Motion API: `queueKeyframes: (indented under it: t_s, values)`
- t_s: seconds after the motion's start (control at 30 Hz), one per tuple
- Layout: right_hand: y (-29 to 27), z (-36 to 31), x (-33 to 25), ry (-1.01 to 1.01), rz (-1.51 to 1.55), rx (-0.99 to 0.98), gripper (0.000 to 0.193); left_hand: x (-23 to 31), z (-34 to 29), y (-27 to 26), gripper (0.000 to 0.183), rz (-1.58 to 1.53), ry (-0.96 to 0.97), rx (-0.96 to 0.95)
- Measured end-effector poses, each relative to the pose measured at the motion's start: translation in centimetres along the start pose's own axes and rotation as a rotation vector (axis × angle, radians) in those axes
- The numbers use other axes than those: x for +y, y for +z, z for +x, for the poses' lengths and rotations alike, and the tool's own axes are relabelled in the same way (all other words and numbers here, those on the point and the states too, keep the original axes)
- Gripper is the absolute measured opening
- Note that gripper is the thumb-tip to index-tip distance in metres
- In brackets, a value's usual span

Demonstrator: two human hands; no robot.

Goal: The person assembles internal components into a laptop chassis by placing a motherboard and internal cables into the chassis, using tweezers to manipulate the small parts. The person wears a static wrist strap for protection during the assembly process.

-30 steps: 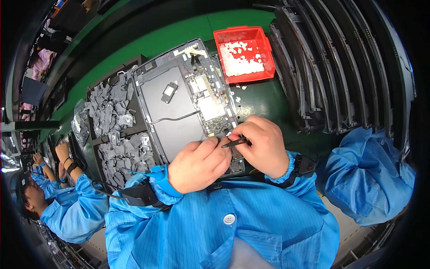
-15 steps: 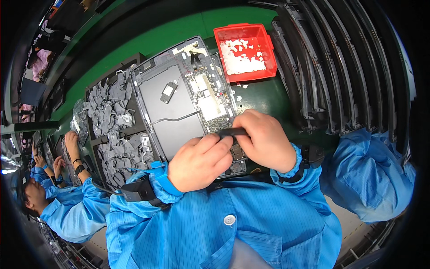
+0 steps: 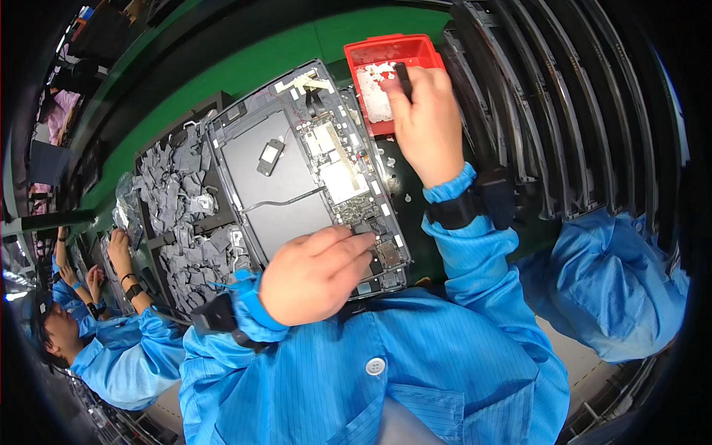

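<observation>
Right hand (image 3: 429, 126) is over the red bin (image 3: 389, 40), far side of the surface (image 3: 278, 48). Grip there is clamped: thumb and fingers hold a slim black tool (image 3: 403, 80), sticking up past the hand. Tip hidden, so can't tell if it carries anything.

Left hand (image 3: 315, 274) is at the near end of the open dark casing (image 3: 252, 156), fingers close together, tips over the near part of the circuit board (image 3: 343, 178). Can't tell if that grip pinches something or just rests; looks like it steadies the work or marks the spot.

Casing is centre of the surface, slightly angled, open side up, presumably so the board on its right half stays reachable. Black cable (image 3: 282, 199) runs across to the board; small black module (image 3: 271, 157) with a white patch lies loose-looking on the flat left half.

Bin sits just beyond the casing's far right, likely for a short right-hand reach. White bits (image 3: 376, 93) inside, a few strays (image 3: 390, 162) between bin and casing.

Left: grey pieces (image 3: 178, 185) heaped in a dark divided tray (image 3: 153, 242). Right: dark panels (image 3: 552, 111) standing on edge in a row, probably to save room.
</observation>
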State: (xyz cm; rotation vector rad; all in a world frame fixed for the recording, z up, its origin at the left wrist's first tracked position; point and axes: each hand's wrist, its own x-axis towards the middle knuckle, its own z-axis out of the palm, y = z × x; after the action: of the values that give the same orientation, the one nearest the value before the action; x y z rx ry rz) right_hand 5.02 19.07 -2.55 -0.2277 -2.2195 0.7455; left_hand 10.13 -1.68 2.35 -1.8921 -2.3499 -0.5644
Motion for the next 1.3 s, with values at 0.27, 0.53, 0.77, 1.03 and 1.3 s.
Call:
queueKeyframes:
  t_s: [0.27, 0.53, 0.77, 1.03, 1.3]
  values:
    - [-3.4, -4.2, -1.3, 0.344, 1.001, -0.103, 0.016, -6.5, -4.4, -6.1, 0.033, 0.156, -0.554, 0.439]
    - [-7.2, -9.1, -1.9, 0.255, 1.074, -0.242, 0.029, -20.6, -12.5, -4.0, 0.025, 0.411, -0.867, 0.178]
    - [-7.1, -12.3, -1.4, 0.073, 1.020, -0.163, 0.033, -21.3, -12.5, -3.5, 0.039, 0.375, -0.846, -0.010]
    - [-7.0, -11.4, -1.6, -0.144, 0.857, -0.161, 0.028, -19.9, -13.1, -4.4, 0.018, 0.633, -0.911, 0.209]
    - [-6.9, -11.9, -1.5, -0.158, 0.824, -0.139, 0.027, -18.5, -14.7, -5.0, 0.017, 0.286, -1.037, 0.746]
